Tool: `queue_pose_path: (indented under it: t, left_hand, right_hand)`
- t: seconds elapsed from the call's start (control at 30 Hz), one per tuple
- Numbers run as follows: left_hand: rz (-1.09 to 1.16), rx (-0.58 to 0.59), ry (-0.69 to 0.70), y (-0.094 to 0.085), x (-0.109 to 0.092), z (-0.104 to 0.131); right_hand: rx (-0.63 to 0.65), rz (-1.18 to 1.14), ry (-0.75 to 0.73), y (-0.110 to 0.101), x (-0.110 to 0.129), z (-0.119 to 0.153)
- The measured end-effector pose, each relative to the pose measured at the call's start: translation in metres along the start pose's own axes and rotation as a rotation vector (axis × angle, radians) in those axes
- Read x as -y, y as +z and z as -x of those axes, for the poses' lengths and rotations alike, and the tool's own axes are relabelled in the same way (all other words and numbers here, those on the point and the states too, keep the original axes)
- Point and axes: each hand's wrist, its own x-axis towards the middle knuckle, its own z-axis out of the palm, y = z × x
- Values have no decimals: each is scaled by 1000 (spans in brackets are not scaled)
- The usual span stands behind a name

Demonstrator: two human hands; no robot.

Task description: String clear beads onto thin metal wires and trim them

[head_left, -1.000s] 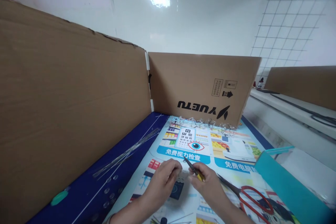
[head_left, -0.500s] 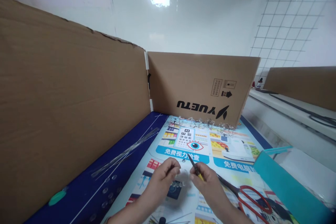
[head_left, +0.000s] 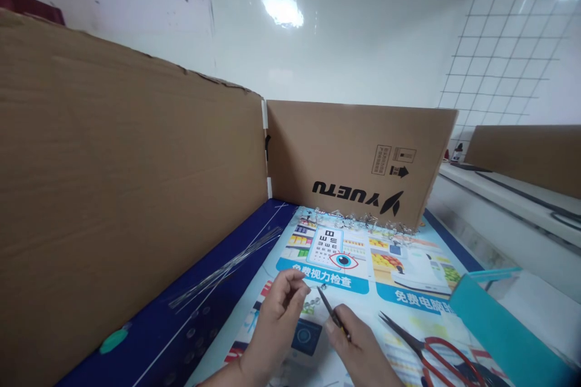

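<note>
We list: one slim dark pointed tool (head_left: 327, 302), above the printed surface (head_left: 370, 308), nearer its left edge than its right, pinched between thumb and fingers of the right hand (head_left: 358, 341); by our judgement light, stiff, fine-tipped, best held well behind the point. Clear beads (head_left: 312, 302), likely light and slippery, beside the left hand (head_left: 276, 321), fingers curled; whether it pinches anything, we cannot tell. Scissors (head_left: 424, 347), toward the right edge.

The blue desk (head_left: 147, 338) carries a printed poster (head_left: 408, 266), thin rods (head_left: 226, 268), clear discs (head_left: 190, 333), 1 green piece (head_left: 113, 341) and, at right, a teal box (head_left: 503, 326). Red-handled scissors (head_left: 423, 346) lie on the poster, small clear pieces (head_left: 363, 217) along its far edge.
</note>
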Motion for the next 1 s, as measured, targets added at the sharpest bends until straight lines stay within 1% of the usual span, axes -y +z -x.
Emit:
queue_pose_path:
  t: [0.13, 0.27, 0.43, 0.53, 0.63, 0.7, 0.77, 0.83, 0.93, 1.0]
  left_hand:
    - [-125, -9, 75, 1, 3, 0]
    - [-259, 3, 183, 1, 3, 3]
    - [-428, 66, 405, -3, 5, 6]
    - [-540, 125, 528, -6, 10, 4]
    - [-615, 143, 614, -8, 15, 2]
    - [-621, 135, 607, -9, 16, 2]
    - [-580, 115, 538, -9, 14, 2]
    - [-497, 77, 442, -7, 10, 2]
    - [-361, 19, 282, -5, 3, 0]
    - [-328, -15, 242, -4, 1, -3]
  right_hand:
    - [0, 21, -10, -1, 2, 1]
    - [3, -12, -13, 1, 0, 2]
    - [16, -85, 57, 2, -2, 1]
    - [57, -155, 113, 0, 2, 1]
    - [138, -276, 160, -2, 6, 2]
    - [178, -346, 191, -1, 7, 2]
    - [196, -377, 220, 1, 6, 3]
    - [194, -361, 218, 2, 6, 3]
    - [110, -207, 108, 0, 5, 3]
    - [59, -99, 40, -3, 5, 2]
